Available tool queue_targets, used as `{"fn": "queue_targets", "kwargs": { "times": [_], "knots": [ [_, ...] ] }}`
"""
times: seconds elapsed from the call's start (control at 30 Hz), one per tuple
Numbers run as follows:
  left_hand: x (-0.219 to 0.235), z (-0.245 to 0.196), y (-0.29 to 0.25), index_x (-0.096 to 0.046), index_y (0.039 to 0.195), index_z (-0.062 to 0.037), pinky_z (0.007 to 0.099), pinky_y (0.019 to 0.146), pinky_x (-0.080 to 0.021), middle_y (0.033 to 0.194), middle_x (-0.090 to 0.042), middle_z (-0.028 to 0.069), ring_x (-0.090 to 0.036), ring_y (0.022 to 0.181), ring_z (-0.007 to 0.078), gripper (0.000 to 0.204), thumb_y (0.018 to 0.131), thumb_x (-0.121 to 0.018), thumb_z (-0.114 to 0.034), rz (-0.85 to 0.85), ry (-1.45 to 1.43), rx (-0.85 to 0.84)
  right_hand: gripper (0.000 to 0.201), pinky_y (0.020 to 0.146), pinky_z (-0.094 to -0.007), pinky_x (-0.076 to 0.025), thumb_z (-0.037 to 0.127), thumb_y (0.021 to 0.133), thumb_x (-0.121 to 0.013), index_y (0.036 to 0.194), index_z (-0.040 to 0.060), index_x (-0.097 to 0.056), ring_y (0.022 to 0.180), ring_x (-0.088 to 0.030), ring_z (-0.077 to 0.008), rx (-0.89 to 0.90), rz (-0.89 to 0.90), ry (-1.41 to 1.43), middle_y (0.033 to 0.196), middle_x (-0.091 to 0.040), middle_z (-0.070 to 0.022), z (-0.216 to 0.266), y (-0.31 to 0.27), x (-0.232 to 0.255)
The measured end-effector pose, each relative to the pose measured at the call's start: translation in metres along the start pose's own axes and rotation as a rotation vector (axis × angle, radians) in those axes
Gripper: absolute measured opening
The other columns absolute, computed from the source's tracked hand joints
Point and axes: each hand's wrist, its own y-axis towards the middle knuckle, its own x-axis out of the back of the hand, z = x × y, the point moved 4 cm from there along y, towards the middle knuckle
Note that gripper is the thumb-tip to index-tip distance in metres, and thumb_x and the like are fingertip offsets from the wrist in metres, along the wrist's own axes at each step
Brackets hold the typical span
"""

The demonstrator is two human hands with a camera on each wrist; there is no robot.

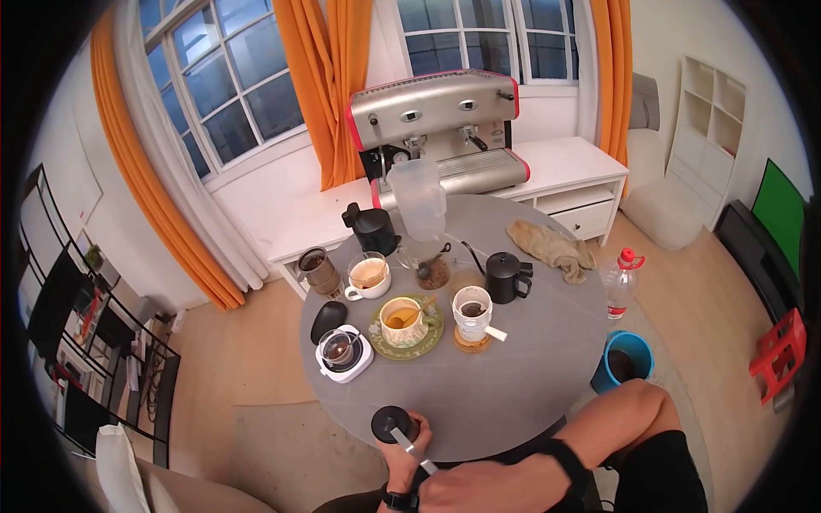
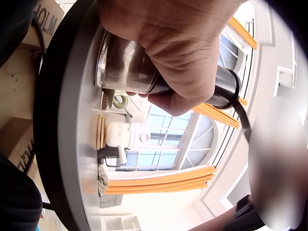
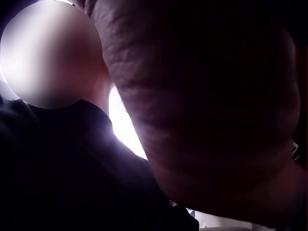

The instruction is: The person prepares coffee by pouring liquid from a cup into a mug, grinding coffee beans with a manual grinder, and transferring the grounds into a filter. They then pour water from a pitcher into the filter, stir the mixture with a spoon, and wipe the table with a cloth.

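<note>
My left hand grips a manual coffee grinder at the table's near edge. In the left wrist view, the hand wraps its dark middle, and its clear jar with brown contents stands at the tabletop. A metal crank runs from the grinder's black top toward me. My right hand is at the crank's outer end, covering the knob. In the right wrist view, that hand is large and dark, its fingertips hidden.
On the round grey table stand a white scale with a glass cup, a patterned cup on a green saucer, a white dripper and a black kettle. Behind is an espresso machine. A blue bin sits right.
</note>
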Motion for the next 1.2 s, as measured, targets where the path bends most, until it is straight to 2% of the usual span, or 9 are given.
{"fn": "queue_targets", "kwargs": {
  "times": [0.13, 0.23, 0.3, 0.4, 0.57, 0.83, 0.93, 1.03, 1.2],
  "knots": [
    [0.000, 0.002, 0.002, -0.071, 0.086, -0.0065, 0.0311, 0.073, -0.053, 0.079, -0.068, -0.0017, -0.066, 0.074, 0.0124, 0.015, 0.075, -0.079, 0.000, 0.073, -0.090, 0.011, 0.009, 0.082, -0.0486, -0.054, 0.012, 0.087, -0.063, 0.091, 0.0036, -0.065, 0.090, -0.065, -0.0361, 0.130, 0.039, 0.065, 0.091, -0.065, -0.0182, -0.042, 0.069, -0.072],
    [0.018, 0.118, -0.013, -0.073, 0.100, -0.0058, 0.0304, 0.077, -0.055, 0.090, -0.073, 0.0008, -0.069, 0.082, 0.0143, 0.028, 0.075, -0.083, -0.001, 0.098, 0.148, -0.014, 0.026, 0.085, -0.0470, -0.061, 0.007, 0.076, -0.079, 0.098, -0.0018, -0.068, 0.103, -0.068, -0.0386, 0.127, 0.014, 0.151, 0.106, -0.065, -0.0211, -0.065, 0.107, -0.048],
    [0.027, 0.157, -0.025, -0.074, 0.104, -0.0052, 0.0297, 0.078, -0.055, 0.093, -0.073, 0.0017, -0.069, 0.085, 0.0146, 0.031, 0.075, -0.084, -0.001, 0.080, 0.270, -0.123, 0.017, 0.082, -0.0413, -0.058, 0.015, 0.089, -0.061, 0.102, 0.0058, -0.057, 0.103, -0.064, -0.0315, 0.151, -0.128, -0.096, 0.106, -0.057, -0.0137, -0.100, 0.126, -0.067],
    [0.001, -0.010, -0.010, -0.072, 0.103, -0.0011, 0.0307, 0.083, -0.056, 0.095, -0.074, 0.0032, -0.070, 0.088, 0.0159, 0.027, 0.079, -0.084, -0.002, -0.084, -0.065, -0.041, 0.021, 0.083, -0.0424, -0.058, 0.012, 0.086, -0.066, 0.104, 0.0053, -0.057, 0.103, -0.065, -0.0328, 0.018, -0.082, -0.166, 0.105, -0.059, -0.0142, -0.157, 0.134, -0.048],
    [-0.004, -0.023, -0.001, -0.069, 0.086, -0.0027, 0.0298, 0.078, -0.055, 0.081, -0.071, 0.0015, -0.067, 0.079, 0.0119, 0.014, 0.078, -0.079, 0.001, -0.004, -0.107, -0.040, 0.018, 0.082, -0.0441, -0.060, 0.004, 0.079, -0.075, 0.094, -0.0002, -0.067, 0.095, -0.072, -0.0367, -0.328, -0.001, -0.277, 0.097, -0.068, -0.0177, -0.213, 0.084, -0.001],
    [-0.003, -0.019, -0.002, -0.069, 0.084, -0.0026, 0.0287, 0.075, -0.054, 0.080, -0.070, 0.0007, -0.067, 0.077, 0.0116, 0.013, 0.077, -0.078, 0.002, -0.002, -0.083, 0.022, 0.017, 0.079, -0.0461, -0.058, 0.004, 0.081, -0.071, 0.097, -0.0017, -0.068, 0.091, -0.070, -0.0377, -0.730, 0.171, -0.212, 0.094, -0.066, -0.0179, -0.109, -0.048, 0.051],
    [-0.003, -0.019, -0.002, -0.069, 0.083, -0.0029, 0.0281, 0.075, -0.053, 0.079, -0.070, 0.0006, -0.066, 0.075, 0.0115, 0.013, 0.076, -0.078, 0.001, 0.033, -0.150, 0.026, 0.023, 0.084, -0.0431, -0.054, 0.012, 0.087, -0.067, 0.107, 0.0043, -0.060, 0.099, -0.061, -0.0316, -0.413, 0.039, -0.135, 0.104, -0.059, -0.0131, -0.050, -0.066, 0.032],
    [-0.004, -0.019, -0.001, -0.069, 0.084, -0.0034, 0.0281, 0.073, -0.053, 0.079, -0.069, -0.0002, -0.065, 0.074, 0.0107, 0.013, 0.076, -0.078, 0.001, 0.043, -0.116, 0.029, 0.012, 0.067, -0.0447, -0.060, 0.010, 0.085, -0.067, 0.081, -0.0011, -0.066, 0.081, -0.074, -0.0405, -0.289, 0.241, 0.218, 0.084, -0.070, -0.0228, -0.020, -0.017, 0.003],
    [0.002, 0.009, -0.003, -0.066, 0.098, -0.0055, 0.0318, 0.081, -0.055, 0.092, -0.070, 0.0054, -0.067, 0.086, 0.0149, 0.022, 0.081, -0.076, 0.004, 0.113, -0.023, 0.022, 0.018, 0.078, -0.0415, -0.055, 0.013, 0.084, -0.064, 0.073, -0.0004, -0.065, 0.089, -0.068, -0.0351, -0.006, -0.166, -0.021, 0.082, -0.067, -0.0190, -0.030, 0.061, -0.059]
  ]
}}
